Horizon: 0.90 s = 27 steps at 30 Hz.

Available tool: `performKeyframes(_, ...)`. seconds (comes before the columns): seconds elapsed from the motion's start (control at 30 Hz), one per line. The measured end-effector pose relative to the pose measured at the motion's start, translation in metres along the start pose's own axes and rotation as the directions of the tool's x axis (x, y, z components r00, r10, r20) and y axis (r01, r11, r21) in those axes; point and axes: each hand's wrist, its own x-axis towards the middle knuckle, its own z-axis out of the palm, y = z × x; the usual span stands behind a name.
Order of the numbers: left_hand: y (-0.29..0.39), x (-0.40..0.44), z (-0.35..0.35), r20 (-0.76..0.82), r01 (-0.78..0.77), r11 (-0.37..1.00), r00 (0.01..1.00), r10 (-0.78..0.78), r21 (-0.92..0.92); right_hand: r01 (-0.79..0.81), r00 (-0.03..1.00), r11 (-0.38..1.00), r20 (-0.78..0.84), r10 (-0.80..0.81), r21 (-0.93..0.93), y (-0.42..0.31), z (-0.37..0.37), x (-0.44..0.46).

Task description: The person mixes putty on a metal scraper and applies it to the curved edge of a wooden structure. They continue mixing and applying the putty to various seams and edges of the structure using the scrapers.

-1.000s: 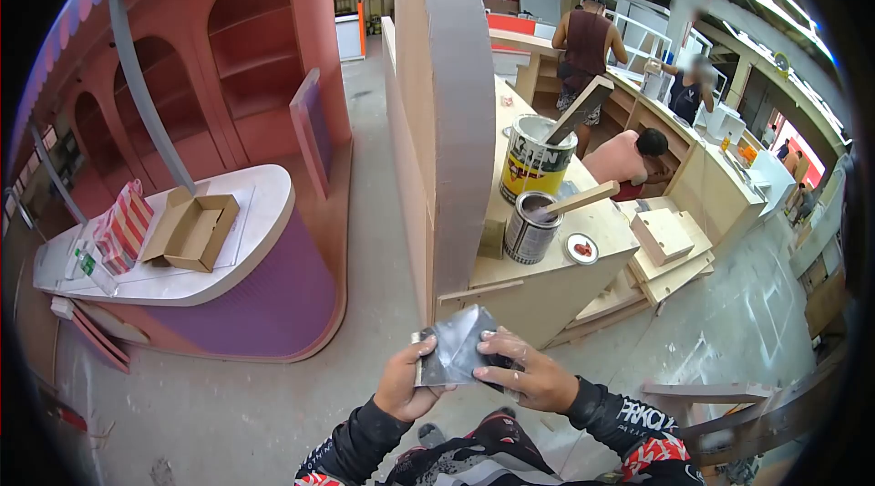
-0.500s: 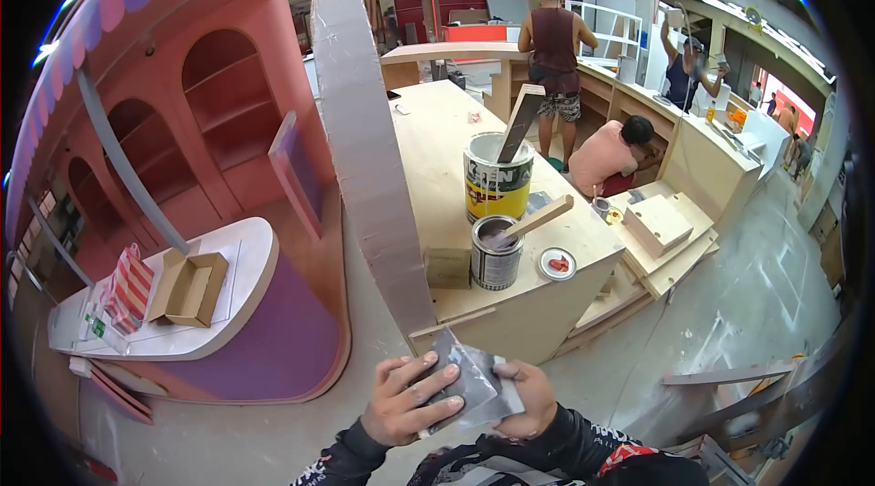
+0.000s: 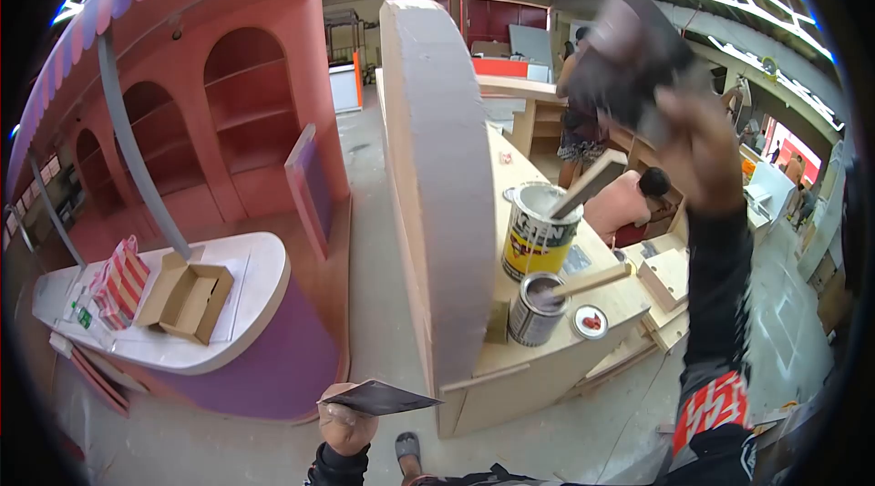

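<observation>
Evidently, both of the person's bare hands are carrying flat tools. The left hand [image 3: 346, 427] is pinching one end of a thin dark sheet [image 3: 392, 398], seemingly a filler spreader, and is holding it low and nearly level, its free end pointing toward the lower part of a round-topped panel [image 3: 442, 194]. The right hand [image 3: 700, 144] is closing around a dark plate [image 3: 638, 58] high on the right; blur is hiding the exact finger placement, and whether the pale patch on the plate is paste.

For good handling, keeping the left sheet level is probably stopping any load from sliding off, and pinching it at one end is leaving the opposite edge free. A relaxed wrist would likely be helping on the right, with the plate's broad face under control. The large paint can [image 3: 540, 240] and the smaller can [image 3: 536, 313] are standing on the plywood counter [image 3: 488, 363], each with a stick jutting out, so elbow and plate are needing to pass wide of both.
</observation>
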Motion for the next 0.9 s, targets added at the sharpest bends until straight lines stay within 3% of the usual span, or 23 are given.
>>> performKeyframes(0.03,-0.001,0.007,-0.014,-0.056,-0.042,0.999,0.998,0.041,-0.007,0.166,0.985,0.874,0.112,-0.129,-0.457,0.002,-0.007,0.039)
performKeyframes(0.1,0.002,0.027,-0.036,-0.065,-0.042,0.999,0.997,0.042,-0.005,-0.049,0.943,0.999,0.331,0.046,0.001,-0.004,0.003,0.115)
performKeyframes(0.17,0.005,0.037,-0.065,-0.083,-0.036,0.999,0.996,0.036,-0.007,0.027,0.976,0.945,0.213,0.045,-0.325,0.001,0.020,0.178)
performKeyframes(0.2,0.001,0.039,-0.086,-0.118,-0.025,0.998,0.992,0.032,0.063,0.113,0.968,0.760,0.242,0.059,-0.640,0.000,0.029,0.212)
performKeyframes(0.23,0.000,0.043,-0.103,-0.156,-0.008,0.991,0.987,0.028,0.132,0.192,0.961,0.471,0.262,0.087,-0.861,0.001,0.040,0.244)
performKeyframes(0.27,0.004,0.052,-0.111,-0.113,0.025,0.999,0.993,-0.030,-0.048,0.137,0.948,0.649,0.289,0.133,-0.749,0.013,0.055,0.270)
performKeyframes(0.3,0.004,0.056,-0.122,-0.103,0.026,0.998,0.994,-0.033,-0.063,0.065,0.932,0.793,0.321,0.169,-0.606,0.023,0.072,0.291)
performKeyframes(0.33,0.004,0.058,-0.134,-0.167,0.059,0.995,0.983,-0.071,-0.075,0.061,0.933,0.784,0.314,0.174,-0.617,0.025,0.090,0.313)
performKeyframes(0.4,0.004,0.061,-0.164,-0.200,0.105,0.983,0.971,-0.134,-0.153,0.096,0.873,0.455,0.294,0.389,-0.885,0.030,0.126,0.347)
performKeyframes(0.43,0.003,0.060,-0.178,-0.192,0.114,0.979,0.970,-0.146,-0.168,0.090,0.872,0.440,0.284,0.398,-0.894,0.035,0.143,0.356)
performKeyframes(0.5,0.005,0.066,-0.195,-0.238,0.142,0.971,0.953,-0.186,-0.192,0.066,0.841,0.258,0.193,0.506,-0.964,0.043,0.169,0.370)
performKeyframes(0.57,0.007,0.070,-0.199,-0.217,0.180,0.956,0.949,-0.231,-0.231,0.020,0.866,0.244,0.138,0.480,-0.970,0.043,0.193,0.362)
performKeyframes(0.67,0.011,0.080,-0.206,-0.211,0.248,0.931,0.928,-0.308,-0.269,-0.088,0.797,0.176,0.037,0.604,-0.981,0.050,0.198,0.372)
performKeyframes(0.9,-0.007,0.077,-0.208,-0.234,0.254,0.931,0.920,-0.316,-0.261,-0.185,0.749,0.131,-0.053,0.661,-0.974,0.034,0.195,0.376)
